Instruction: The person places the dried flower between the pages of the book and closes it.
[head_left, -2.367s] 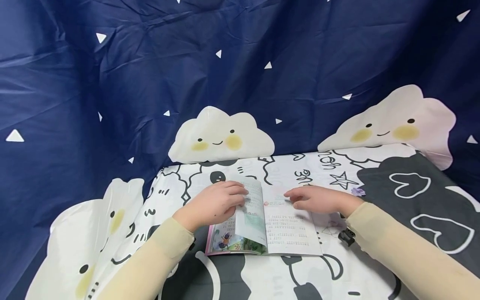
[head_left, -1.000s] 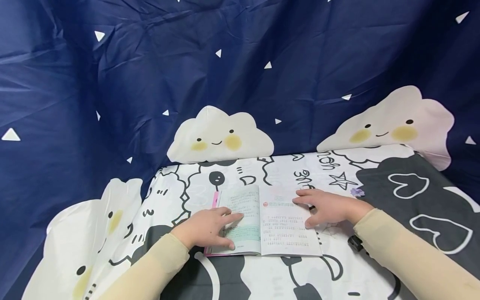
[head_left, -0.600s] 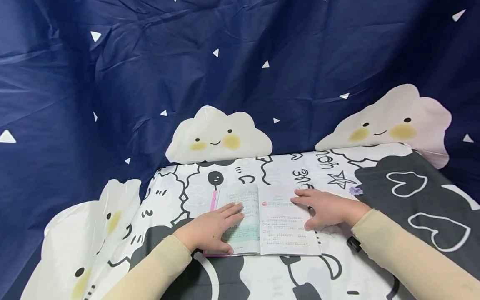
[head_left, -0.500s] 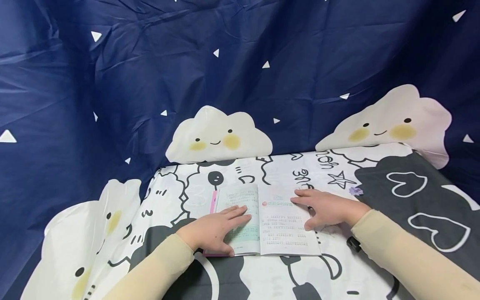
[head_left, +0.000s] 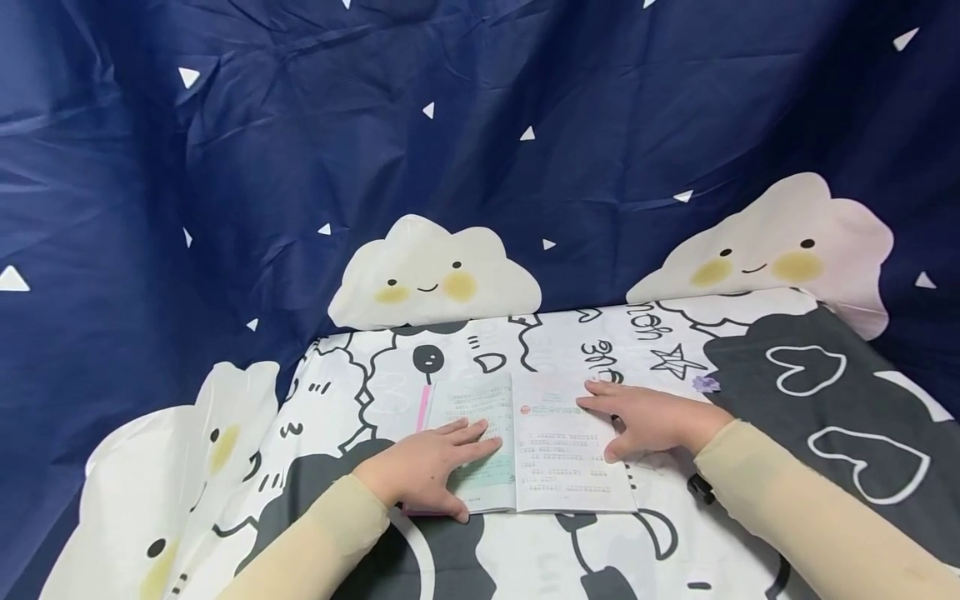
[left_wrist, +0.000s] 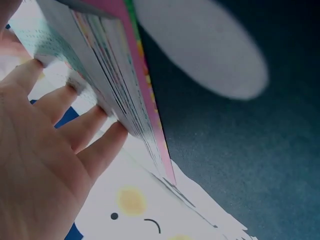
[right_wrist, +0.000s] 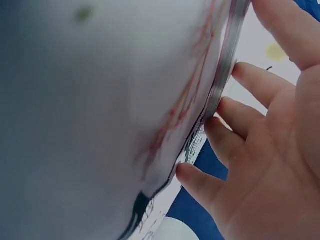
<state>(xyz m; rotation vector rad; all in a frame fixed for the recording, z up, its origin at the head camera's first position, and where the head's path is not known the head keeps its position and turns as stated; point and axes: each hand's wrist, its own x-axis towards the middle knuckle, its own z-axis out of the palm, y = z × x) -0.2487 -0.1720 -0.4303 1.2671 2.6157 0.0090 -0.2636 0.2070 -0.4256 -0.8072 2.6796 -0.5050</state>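
An open book (head_left: 555, 471) with printed text lies on a patterned cloth in the head view. My left hand (head_left: 420, 467) rests spread on its left page, thumb by the lower edge. On the right page's outer edge lies my right hand (head_left: 648, 417), fingers extended and thumb apart. The left wrist view has the left hand (left_wrist: 45, 150) with fingertips on a page, beside the thick page edges and pink cover (left_wrist: 137, 65). In the right wrist view, fingertips of the right hand (right_wrist: 265, 135) touch around the book's edge (right_wrist: 227, 60).
Black-and-white patterned cloth (head_left: 540, 567) covers the surface. A small purple flower-like piece (head_left: 705, 383) lies right of the book. Behind hangs a dark blue curtain (head_left: 480, 125) with white triangles and cloud shapes (head_left: 435, 275); another cloud shape (head_left: 142, 483) is at left.
Earlier my left hand had a raised page partway over; that page now lies flat on the left, with the hand spread on it. My right hand has moved slightly down to the page's edge.
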